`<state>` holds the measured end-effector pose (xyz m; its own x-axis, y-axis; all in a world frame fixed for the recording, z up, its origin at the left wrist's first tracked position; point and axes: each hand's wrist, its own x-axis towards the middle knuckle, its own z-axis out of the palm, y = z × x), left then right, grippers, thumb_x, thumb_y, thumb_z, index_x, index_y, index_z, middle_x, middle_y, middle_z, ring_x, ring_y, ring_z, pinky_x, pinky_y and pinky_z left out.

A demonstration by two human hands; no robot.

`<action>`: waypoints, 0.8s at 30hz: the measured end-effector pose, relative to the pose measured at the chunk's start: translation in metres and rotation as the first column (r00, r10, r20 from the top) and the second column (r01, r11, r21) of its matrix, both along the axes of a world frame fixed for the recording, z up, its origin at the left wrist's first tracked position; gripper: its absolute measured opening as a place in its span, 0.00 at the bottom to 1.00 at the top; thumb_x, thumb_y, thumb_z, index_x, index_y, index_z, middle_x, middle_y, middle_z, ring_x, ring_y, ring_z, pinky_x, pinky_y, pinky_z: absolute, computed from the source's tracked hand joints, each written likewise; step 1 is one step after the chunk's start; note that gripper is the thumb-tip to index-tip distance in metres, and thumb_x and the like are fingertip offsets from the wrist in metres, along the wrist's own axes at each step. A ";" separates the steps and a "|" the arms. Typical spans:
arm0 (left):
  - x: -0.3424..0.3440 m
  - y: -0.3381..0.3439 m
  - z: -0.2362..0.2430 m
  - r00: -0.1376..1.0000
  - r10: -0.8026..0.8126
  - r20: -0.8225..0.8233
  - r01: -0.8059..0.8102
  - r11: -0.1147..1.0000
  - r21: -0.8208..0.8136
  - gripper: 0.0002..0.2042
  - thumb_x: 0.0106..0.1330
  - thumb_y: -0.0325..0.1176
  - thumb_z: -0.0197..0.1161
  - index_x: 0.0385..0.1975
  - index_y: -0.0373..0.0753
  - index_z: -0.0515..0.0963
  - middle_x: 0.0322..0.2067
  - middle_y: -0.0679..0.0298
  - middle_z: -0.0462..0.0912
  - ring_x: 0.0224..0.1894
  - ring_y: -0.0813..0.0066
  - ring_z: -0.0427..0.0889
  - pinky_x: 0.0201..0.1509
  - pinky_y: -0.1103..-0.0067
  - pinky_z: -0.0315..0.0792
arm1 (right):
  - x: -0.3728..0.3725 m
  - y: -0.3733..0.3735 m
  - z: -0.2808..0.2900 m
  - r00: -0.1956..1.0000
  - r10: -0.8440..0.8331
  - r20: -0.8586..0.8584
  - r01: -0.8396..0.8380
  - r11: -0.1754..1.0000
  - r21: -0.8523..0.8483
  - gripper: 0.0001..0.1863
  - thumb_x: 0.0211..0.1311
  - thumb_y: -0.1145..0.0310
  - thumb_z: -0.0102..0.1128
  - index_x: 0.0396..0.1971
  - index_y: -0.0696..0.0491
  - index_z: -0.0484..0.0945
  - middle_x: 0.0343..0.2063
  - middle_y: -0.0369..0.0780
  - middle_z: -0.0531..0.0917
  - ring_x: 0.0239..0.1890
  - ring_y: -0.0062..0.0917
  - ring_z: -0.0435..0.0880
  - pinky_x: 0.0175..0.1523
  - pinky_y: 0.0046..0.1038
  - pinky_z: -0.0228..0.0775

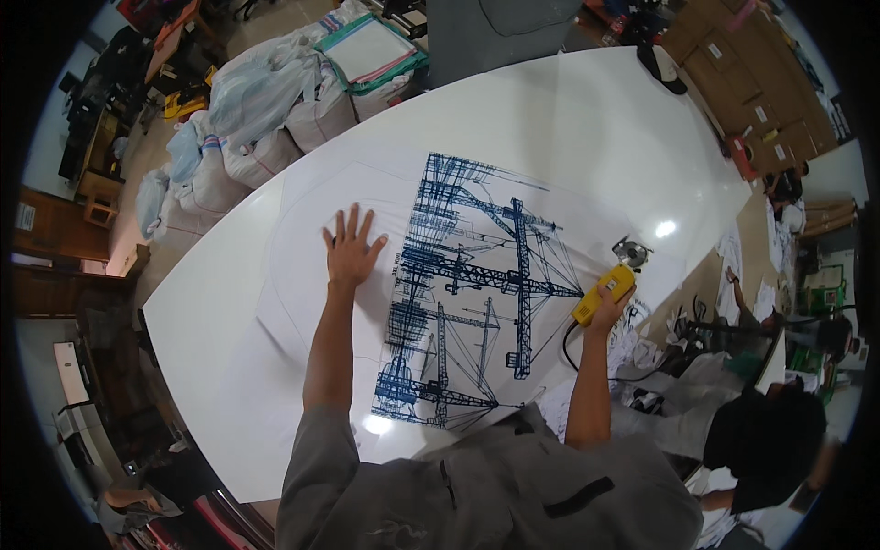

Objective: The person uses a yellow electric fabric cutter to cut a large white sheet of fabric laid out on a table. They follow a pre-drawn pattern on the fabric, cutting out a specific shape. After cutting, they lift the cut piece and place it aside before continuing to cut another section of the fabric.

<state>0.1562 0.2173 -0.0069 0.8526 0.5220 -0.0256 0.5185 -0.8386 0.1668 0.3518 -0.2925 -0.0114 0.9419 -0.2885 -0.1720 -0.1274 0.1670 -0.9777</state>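
Observation:
My left hand (351, 249) lies flat with fingers spread on thin white fabric (321, 215), left of a blue printed crane design (521, 275). Faint curved lines run across the white area around it. At the right side of the print, my right hand (612, 313) grips the yellow body of an electric round-blade fabric cutter (596, 302). The cutter's metal blade head (631, 253) points away from me, near the right edge of the fabric. A dark cord (566, 346) leaves the cutter's near end and curves toward me.
The white table (550, 101) has curved edges in this view. Stuffed white sacks (261, 160) stand beyond its far left side, and a cap (662, 70) rests at the far right corner. Cardboard boxes (733, 64) are behind it. Another person in black headwear (765, 440) is close at my right.

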 end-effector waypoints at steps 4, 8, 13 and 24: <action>0.035 0.020 0.008 0.985 0.172 -0.025 -0.172 0.985 0.015 0.35 0.76 0.65 0.49 0.79 0.58 0.60 0.82 0.63 0.51 0.84 0.48 0.42 0.78 0.33 0.32 | 0.079 0.033 0.005 0.995 0.069 0.071 -0.068 0.998 -0.018 0.49 0.56 0.81 0.64 0.79 0.55 0.54 0.59 0.44 0.76 0.56 0.34 0.80 0.60 0.33 0.76; 0.060 0.025 0.013 0.914 0.406 -0.017 -0.406 0.914 0.026 0.36 0.77 0.65 0.48 0.80 0.56 0.58 0.82 0.61 0.49 0.83 0.46 0.43 0.76 0.30 0.35 | 0.218 0.104 -0.012 0.937 0.321 0.135 -0.322 0.947 -0.014 0.46 0.55 0.79 0.67 0.76 0.56 0.60 0.54 0.43 0.79 0.51 0.32 0.82 0.54 0.33 0.79; 0.065 0.045 0.023 0.737 0.675 -0.041 -0.674 0.729 -0.121 0.38 0.77 0.65 0.47 0.81 0.54 0.55 0.83 0.61 0.46 0.84 0.51 0.39 0.79 0.35 0.31 | 0.299 0.234 0.029 0.796 0.603 0.050 -0.580 0.783 -0.223 0.55 0.55 0.77 0.66 0.82 0.52 0.45 0.47 0.45 0.82 0.40 0.30 0.84 0.43 0.30 0.81; -0.188 -0.082 0.025 0.735 0.678 -0.018 -0.674 0.727 -0.128 0.42 0.76 0.60 0.54 0.82 0.43 0.51 0.83 0.57 0.46 0.84 0.48 0.40 0.82 0.44 0.35 | 0.136 0.120 0.062 0.657 0.742 -0.134 -0.752 0.633 -0.183 0.60 0.52 0.81 0.65 0.84 0.48 0.40 0.55 0.45 0.81 0.49 0.32 0.83 0.53 0.29 0.80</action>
<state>-0.0320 0.1358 0.0177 0.2763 0.9551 -0.1070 0.9342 -0.2408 0.2633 0.4876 -0.1726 0.0502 0.8444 0.4786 -0.2407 -0.1594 -0.2045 -0.9658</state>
